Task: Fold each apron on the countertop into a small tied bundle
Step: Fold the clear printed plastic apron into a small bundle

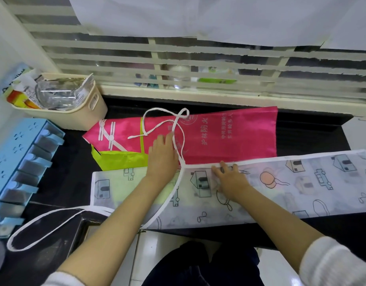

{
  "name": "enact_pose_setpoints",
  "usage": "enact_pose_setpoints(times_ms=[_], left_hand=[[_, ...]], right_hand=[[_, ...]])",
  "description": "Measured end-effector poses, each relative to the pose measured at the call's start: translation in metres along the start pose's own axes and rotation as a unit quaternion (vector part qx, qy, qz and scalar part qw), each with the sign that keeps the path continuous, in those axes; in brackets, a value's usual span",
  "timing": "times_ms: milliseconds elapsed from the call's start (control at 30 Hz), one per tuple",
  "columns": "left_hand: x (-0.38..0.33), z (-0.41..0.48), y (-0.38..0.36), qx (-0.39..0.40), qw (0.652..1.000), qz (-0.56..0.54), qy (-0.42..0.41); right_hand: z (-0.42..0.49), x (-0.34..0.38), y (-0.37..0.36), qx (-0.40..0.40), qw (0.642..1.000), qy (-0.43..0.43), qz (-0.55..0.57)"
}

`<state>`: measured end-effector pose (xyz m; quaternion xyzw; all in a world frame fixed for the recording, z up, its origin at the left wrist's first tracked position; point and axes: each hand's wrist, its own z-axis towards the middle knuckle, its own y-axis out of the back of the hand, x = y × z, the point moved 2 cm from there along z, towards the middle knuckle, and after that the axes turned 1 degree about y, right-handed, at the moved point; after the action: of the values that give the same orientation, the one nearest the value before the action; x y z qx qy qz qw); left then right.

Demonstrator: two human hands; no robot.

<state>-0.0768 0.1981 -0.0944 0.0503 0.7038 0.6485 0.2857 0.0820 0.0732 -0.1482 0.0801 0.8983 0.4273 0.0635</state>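
Note:
A white translucent apron (281, 188) printed with houses and cars lies folded lengthwise along the front of the black countertop (54, 182). Behind it lies a pink apron (229, 137) with a lime green part and white lettering. My left hand (162, 155) rests flat on the pink apron, its fingers by the white tie strap (178, 129) that loops across it. My right hand (229, 178) presses fingers-spread on the white apron's far edge. A second white strap (44, 221) loops off the counter's front left.
A cream basket (75, 112) full of packets stands at the back left. A blue plastic rack (19, 166) runs along the left side. A window with striped film sits behind the counter. White floor tiles and my dark trousers (198, 265) show below the counter's front edge.

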Motion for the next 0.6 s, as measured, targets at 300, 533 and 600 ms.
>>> enact_pose_setpoints(times_ms=[300,533,600], left_hand=[[0.012,-0.067,-0.064,0.241,0.963,-0.071,0.093],[0.021,-0.066,-0.068,0.164,0.975,-0.108,0.104],[0.023,-0.069,-0.072,0.16,0.975,-0.109,0.108]], right_hand=[[-0.001,0.018,0.003,-0.002,0.999,-0.024,-0.048],[0.001,0.051,-0.018,-0.067,0.991,0.114,0.033],[0.004,0.053,-0.029,-0.052,0.992,0.113,0.02]])
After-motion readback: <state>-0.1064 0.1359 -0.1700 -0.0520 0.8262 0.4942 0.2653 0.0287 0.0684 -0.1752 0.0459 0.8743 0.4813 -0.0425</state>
